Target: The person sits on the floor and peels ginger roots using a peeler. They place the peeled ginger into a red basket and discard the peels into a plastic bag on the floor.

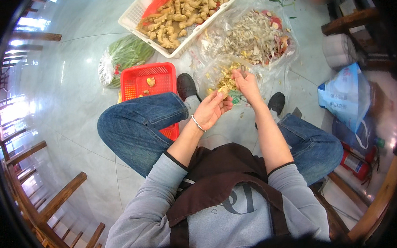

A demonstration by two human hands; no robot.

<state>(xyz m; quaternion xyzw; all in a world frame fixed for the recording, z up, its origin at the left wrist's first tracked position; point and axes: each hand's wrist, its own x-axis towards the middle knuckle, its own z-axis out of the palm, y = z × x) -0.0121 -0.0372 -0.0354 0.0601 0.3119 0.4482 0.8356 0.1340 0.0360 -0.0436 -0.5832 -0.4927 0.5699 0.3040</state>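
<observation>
My left hand holds a piece of ginger root between thumb and fingers. Close by on the right, my right hand is closed around a small tool with a metal end; its exact kind is unclear. Below both hands, a clear plastic bag holds yellowish ginger peelings. A red plastic basket beside my left foot contains a few ginger pieces. Farther off, a white plastic crate holds a heap of unpeeled ginger and red mesh.
Another clear bag holds pale scraps and skins. Bagged green vegetables lie left of the crate. On the right are a blue and white bag and a red fire extinguisher. Wooden chairs line the left side.
</observation>
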